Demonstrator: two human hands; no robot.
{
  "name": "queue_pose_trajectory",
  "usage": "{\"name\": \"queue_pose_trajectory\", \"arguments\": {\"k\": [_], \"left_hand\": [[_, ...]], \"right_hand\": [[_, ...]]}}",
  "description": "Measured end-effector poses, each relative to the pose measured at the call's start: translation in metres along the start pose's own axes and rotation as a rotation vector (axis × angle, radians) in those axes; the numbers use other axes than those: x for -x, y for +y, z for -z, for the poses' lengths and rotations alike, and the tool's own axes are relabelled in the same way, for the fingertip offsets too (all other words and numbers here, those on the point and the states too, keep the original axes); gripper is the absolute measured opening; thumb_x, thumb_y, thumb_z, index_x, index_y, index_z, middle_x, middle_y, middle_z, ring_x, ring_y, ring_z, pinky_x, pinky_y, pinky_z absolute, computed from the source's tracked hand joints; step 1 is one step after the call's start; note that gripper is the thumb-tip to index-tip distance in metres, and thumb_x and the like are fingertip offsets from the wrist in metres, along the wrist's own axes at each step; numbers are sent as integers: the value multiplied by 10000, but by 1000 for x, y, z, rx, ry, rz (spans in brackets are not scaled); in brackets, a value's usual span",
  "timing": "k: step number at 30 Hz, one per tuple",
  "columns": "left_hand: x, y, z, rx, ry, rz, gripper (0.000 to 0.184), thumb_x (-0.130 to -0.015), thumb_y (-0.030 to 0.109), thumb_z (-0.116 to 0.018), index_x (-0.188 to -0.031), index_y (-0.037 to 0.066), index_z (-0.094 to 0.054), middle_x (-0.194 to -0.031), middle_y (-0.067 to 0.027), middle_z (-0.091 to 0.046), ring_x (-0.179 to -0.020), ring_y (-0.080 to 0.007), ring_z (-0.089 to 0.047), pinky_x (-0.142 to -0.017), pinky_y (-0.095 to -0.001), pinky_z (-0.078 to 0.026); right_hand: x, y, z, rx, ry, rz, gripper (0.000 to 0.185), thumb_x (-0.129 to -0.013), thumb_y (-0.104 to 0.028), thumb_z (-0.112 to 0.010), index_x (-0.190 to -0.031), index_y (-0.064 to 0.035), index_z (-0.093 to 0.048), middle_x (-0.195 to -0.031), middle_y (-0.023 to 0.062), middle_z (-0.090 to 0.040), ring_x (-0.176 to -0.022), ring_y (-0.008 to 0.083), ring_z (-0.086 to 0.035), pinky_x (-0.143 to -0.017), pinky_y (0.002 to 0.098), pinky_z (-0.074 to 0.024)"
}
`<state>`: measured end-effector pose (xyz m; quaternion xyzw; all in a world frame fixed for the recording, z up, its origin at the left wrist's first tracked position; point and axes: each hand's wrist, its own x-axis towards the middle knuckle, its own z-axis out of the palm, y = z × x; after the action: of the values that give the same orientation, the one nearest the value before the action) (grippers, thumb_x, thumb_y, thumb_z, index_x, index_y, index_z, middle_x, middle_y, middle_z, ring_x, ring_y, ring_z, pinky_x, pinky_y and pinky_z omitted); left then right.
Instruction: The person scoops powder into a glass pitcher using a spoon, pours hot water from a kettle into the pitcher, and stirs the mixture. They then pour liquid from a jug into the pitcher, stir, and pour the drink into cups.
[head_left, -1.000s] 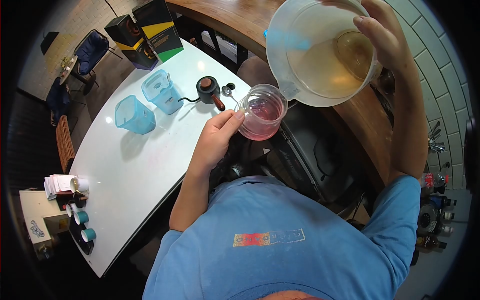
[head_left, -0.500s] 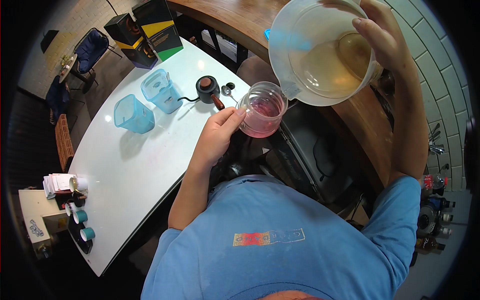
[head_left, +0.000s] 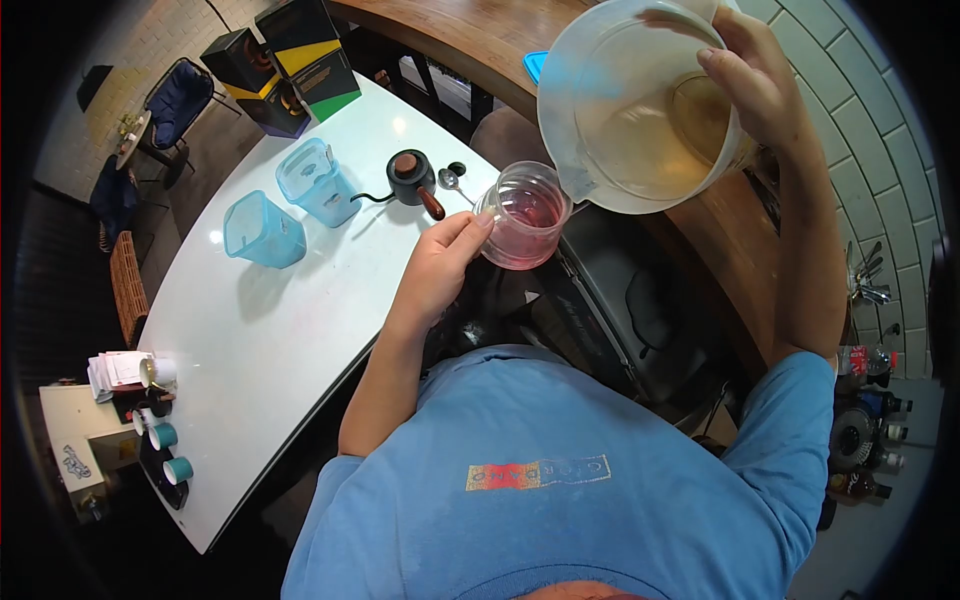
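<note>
My left hand [head_left: 445, 262] is closed on the side of a clear glass jar [head_left: 526, 222] with pinkish-red liquid low inside it. My right hand [head_left: 755, 85] grips the rim and handle side of a large translucent plastic pitcher [head_left: 622, 110], which is tilted toward the jar. Pale yellowish liquid lies in the pitcher, and its spout is right at the jar's rim. A black gooseneck kettle [head_left: 408, 175] with a wooden handle and a spoon [head_left: 452, 182] are on the white table just beyond my left hand.
Two blue translucent containers [head_left: 265, 230] stand on the white table [head_left: 290, 330]. Black boxes [head_left: 300, 60] are stacked at its far end, and teal cups [head_left: 177, 470] sit on a tray at the near left. A wooden counter [head_left: 450, 35] runs behind, with bottles [head_left: 860, 485] at right.
The jar and the pitcher have barely shifted; the spout stays at the jar's rim. The liquid in the jar looks slightly deeper red. The view has moved a little.
</note>
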<state>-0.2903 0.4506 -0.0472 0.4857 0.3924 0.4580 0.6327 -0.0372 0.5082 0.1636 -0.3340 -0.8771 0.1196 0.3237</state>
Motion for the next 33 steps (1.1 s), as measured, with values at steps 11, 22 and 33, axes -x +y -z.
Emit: {"name": "queue_pose_trajectory", "arguments": {"k": [11,22,33], "left_hand": [[1,-13,4,30,-16,27,333,-984,299,-506,-883,3,-622,-767,47,-531,-718,-30,-427,-671,-206,-350],[2,-25,1,7,7,13,265,-964,265,-522,-796,68,-574,-680,77,-406,-634,-39,-318,-588,-219,-263],[5,-33,11,-2,-9,15,315,-976,264,-521,-841,-4,-617,-753,48,-535,-725,-30,-435,-680,-209,-360]], "right_hand": [[21,54,-10,-104,44,-70,459,-723,-152,-495,-1104,93,-566,-1037,147,-612,-966,213,-559,-885,320,-421],[18,39,-18,-82,49,-33,403,-687,-152,-519,-1010,67,-619,-923,123,-625,-857,197,-566,-797,313,-453],[18,32,-30,-57,60,-173,367,-664,-169,-528,-934,64,-621,-812,119,-613,-754,197,-564,-715,322,-465]]}}
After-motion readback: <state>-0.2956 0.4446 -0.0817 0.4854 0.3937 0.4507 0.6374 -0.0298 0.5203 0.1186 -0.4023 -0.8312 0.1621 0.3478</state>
